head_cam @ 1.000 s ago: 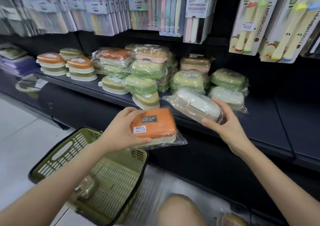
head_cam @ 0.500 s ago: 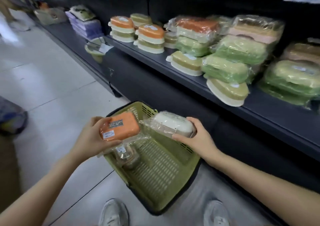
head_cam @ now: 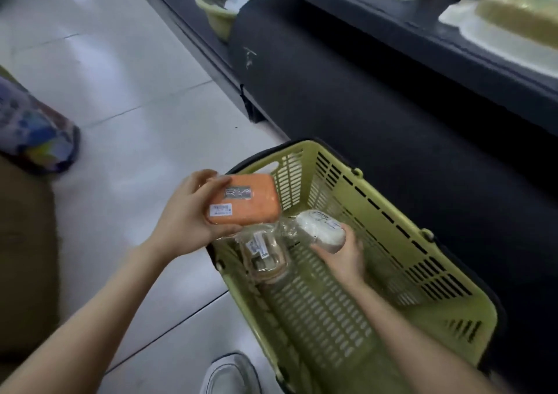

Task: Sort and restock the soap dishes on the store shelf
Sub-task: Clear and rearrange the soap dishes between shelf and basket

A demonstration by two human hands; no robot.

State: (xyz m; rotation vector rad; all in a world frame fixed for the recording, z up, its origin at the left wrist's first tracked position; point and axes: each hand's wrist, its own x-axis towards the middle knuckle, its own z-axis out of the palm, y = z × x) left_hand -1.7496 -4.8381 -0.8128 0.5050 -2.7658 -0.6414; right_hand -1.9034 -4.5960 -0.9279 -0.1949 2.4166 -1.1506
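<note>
I have both hands busy over the olive-green slotted plastic shopping basket (head_cam: 389,209), which sits on the pale tiled floor (head_cam: 120,91) against the dark base of the store shelf (head_cam: 453,58). The left hand (head_cam: 184,221) grips an orange rectangular soap dish in clear wrap (head_cam: 246,203), fingers round its far side and thumb along its near edge. It holds the dish label side up above the basket's near left rim. The right hand (head_cam: 342,256) is lower, inside the basket, with its fingers curled under a white rounded soap dish in clear wrap (head_cam: 321,230). The two hands are apart, each clamped on its own dish, though the wraps look close to touching. Between them, on the basket floor, lies a brownish clear-wrapped package (head_cam: 265,260); I cannot tell exactly what it is. Up on the shelf, at the top right, I make out only a blurred olive-lidded soap dish on a white base (head_cam: 513,19). I judge this to be the sorting step, with the dishes going into the basket and not onto the shelf. The next move, as I read it, calls for easing the white dish onto bare basket floor beside the brownish package and letting go. The orange one would then go down without its loose wrap catching on the rim.
</note>
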